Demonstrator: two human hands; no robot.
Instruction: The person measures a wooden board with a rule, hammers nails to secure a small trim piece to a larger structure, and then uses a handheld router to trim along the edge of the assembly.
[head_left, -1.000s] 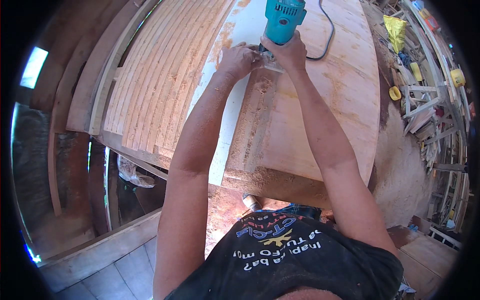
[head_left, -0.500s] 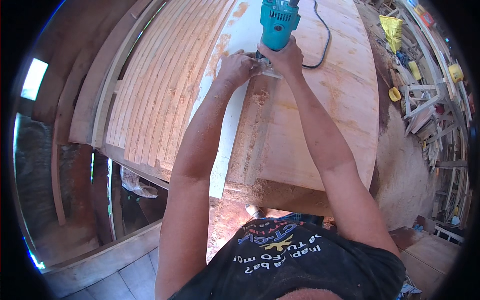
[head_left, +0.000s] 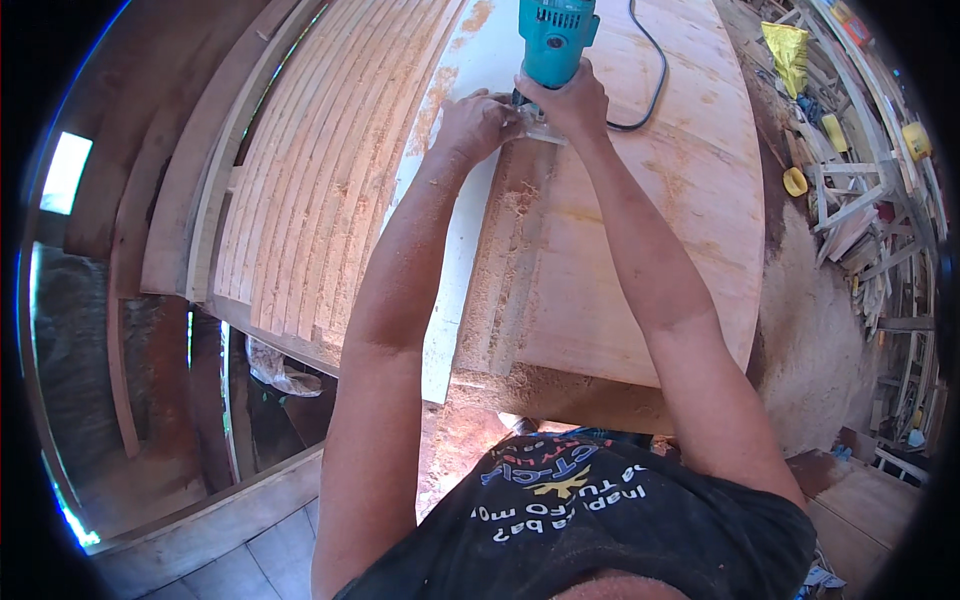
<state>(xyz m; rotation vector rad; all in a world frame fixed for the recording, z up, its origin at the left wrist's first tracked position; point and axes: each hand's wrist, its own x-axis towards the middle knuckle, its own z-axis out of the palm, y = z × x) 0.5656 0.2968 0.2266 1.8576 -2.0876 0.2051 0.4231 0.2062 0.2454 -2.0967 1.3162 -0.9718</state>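
Observation:
A teal power router [head_left: 556, 55] stands upright at the far end of my reach, its clear base plate [head_left: 543, 130] down on a wooden panel [head_left: 620, 300]. My right hand [head_left: 572, 103] is wrapped round the router's lower body. On the other side, the fingers of my left hand [head_left: 480, 124] are curled against the base, their tips partly hidden. Beneath my left forearm lies a long white straight board [head_left: 450, 310], which the base runs beside. A sawdust-covered strip [head_left: 510, 230] stretches from the router back toward me.
Left of the white board, the wood has several long parallel grooves [head_left: 310, 200]. The router's black cord [head_left: 660, 75] curves over the panel at right. Scrap wood [head_left: 855, 230], a yellow sack [head_left: 787, 58] and a yellow container [head_left: 795, 182] lie off the right side. Planks [head_left: 200, 170] lean at left.
The router and both my hands have slid slightly farther away along the white board. My grip looks the same, and the view has shifted a little.

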